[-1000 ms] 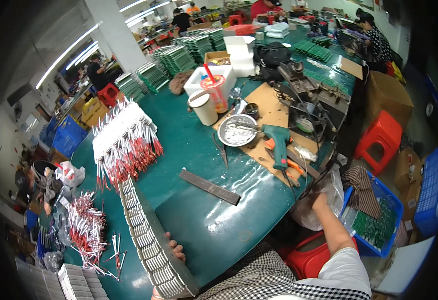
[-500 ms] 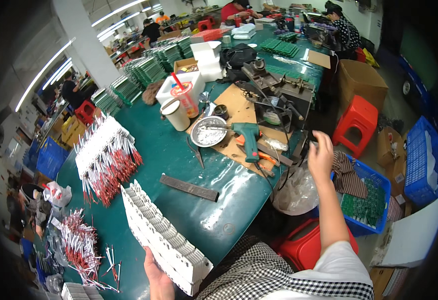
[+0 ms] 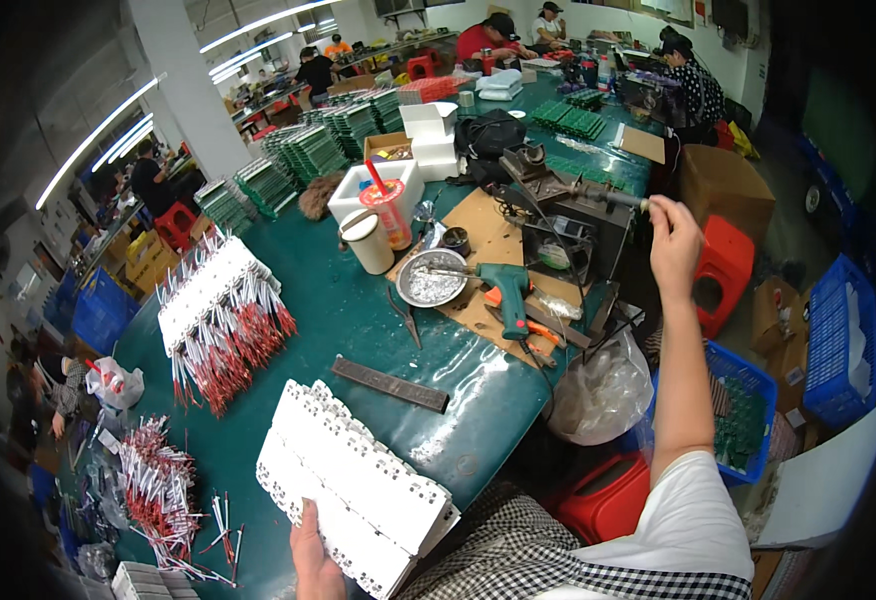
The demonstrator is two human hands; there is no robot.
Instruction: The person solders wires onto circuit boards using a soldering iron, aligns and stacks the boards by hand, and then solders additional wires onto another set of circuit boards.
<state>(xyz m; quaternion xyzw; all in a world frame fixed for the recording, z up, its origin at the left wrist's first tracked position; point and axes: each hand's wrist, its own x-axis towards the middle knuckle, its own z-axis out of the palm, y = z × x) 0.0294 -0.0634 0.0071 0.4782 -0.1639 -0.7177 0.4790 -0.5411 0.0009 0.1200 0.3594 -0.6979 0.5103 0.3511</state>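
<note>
My left hand (image 3: pixel 315 553) holds a thick stack of white boards (image 3: pixel 343 480) by its near left side, thumb on top. The stack is tilted, with its broad white face up and small dark marks along the edges. Out to the right, my raised right hand (image 3: pixel 676 245) has its fingers closed on the near end of a grey rod (image 3: pixel 623 197). That rod reaches to the dark metal bench fixture (image 3: pixel 558 190); whether it is joined to it I cannot tell. A dark flat bar (image 3: pixel 390 384) lies on the green table beyond the boards.
White boards with red and white wires (image 3: pixel 220 300) and loose wires (image 3: pixel 158 485) lie at left. A green glue gun (image 3: pixel 504 290) rests by a metal bowl (image 3: pixel 432 278), near a cup (image 3: pixel 386 212). A blue crate (image 3: pixel 743 400) and red stools (image 3: pixel 723 270) stand right. Several people work farther off.
My right hand has moved up and closed on the rod's end. The stack in my left hand has turned from edge-on to show its broad white face. The view has shifted slightly.
</note>
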